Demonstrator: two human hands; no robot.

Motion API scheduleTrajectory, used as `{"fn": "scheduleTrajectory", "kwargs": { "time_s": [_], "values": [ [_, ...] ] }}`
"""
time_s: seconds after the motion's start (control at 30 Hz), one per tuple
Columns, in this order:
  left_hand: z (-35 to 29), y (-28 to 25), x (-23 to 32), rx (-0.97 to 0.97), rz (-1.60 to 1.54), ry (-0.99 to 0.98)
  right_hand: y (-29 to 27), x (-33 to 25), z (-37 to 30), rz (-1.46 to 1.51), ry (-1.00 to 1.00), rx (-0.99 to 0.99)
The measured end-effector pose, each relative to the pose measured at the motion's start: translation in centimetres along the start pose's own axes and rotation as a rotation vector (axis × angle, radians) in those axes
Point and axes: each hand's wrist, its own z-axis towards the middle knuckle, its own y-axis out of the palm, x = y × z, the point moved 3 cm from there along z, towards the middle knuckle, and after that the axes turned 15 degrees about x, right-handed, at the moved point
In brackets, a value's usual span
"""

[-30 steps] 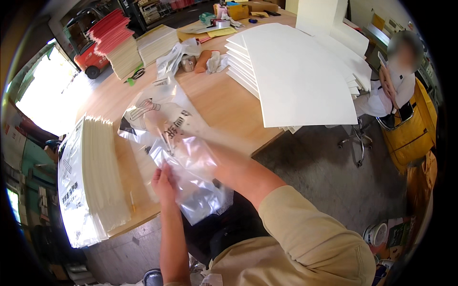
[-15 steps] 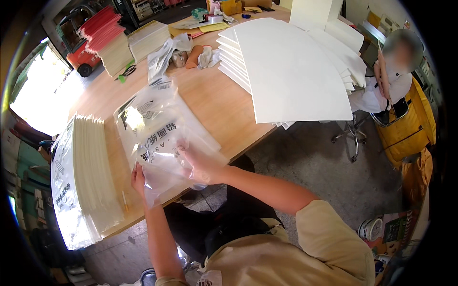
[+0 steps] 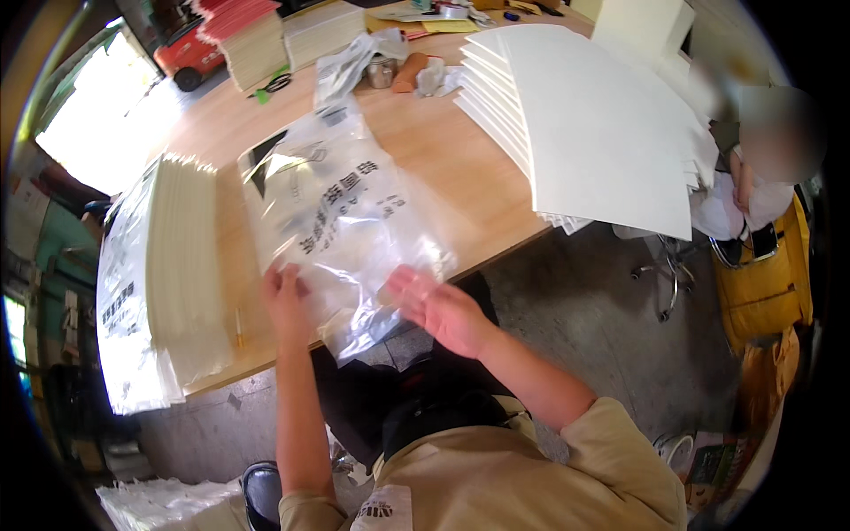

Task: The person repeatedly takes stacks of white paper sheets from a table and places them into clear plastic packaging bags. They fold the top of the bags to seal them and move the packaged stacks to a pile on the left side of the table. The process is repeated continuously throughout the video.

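Note:
A clear plastic bag (image 3: 354,257) with black print lies on the wooden table, its open-looking lower end hanging over the front edge. White sheets appear to be inside it. At the bag's left edge, my left hand (image 3: 287,299) has its fingers bent onto the film, seemingly pinching it; the fingertips are slightly blurred. My right hand (image 3: 440,311) is at the bag's lower right side, fingers stretched out and holding nothing. Whether its fingertips touch the film, I cannot tell.
Left of the bag stands a thick stack of packed sheets (image 3: 181,274). Large white boards (image 3: 602,133) are piled at the right. Farther back are scissors (image 3: 279,82), a metal cup (image 3: 382,72) and red-topped paper stacks (image 3: 237,40). A person (image 3: 744,190) sits at the right.
My right hand has come out from under the film and moved right, fingers now stretched out. My left hand stays at the bag's left edge. The whole view has shifted.

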Motion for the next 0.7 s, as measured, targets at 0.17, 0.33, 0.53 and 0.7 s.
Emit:
{"fn": "scheduleTrajectory", "kwargs": {
  "time_s": [0.17,0.33,0.53,0.7],
  "values": [
    [-1.8,-2.7,3.3,0.180,0.251,0.696,-4.6,-4.7,-6.7,-0.436,-0.241,0.091],
    [-13.0,1.8,8.5,-0.403,0.072,0.614,-10.2,-15.9,-14.9,-0.127,-0.720,0.496],
    [-15.8,17.4,10.0,-0.929,-0.152,-0.115,-18.8,-30.3,-22.1,-0.122,-0.830,0.974],
    [-15.4,28.0,12.4,-1.064,-0.034,-0.444,-15.2,-36.2,-20.2,-0.546,-0.402,0.932]
  ]
}}
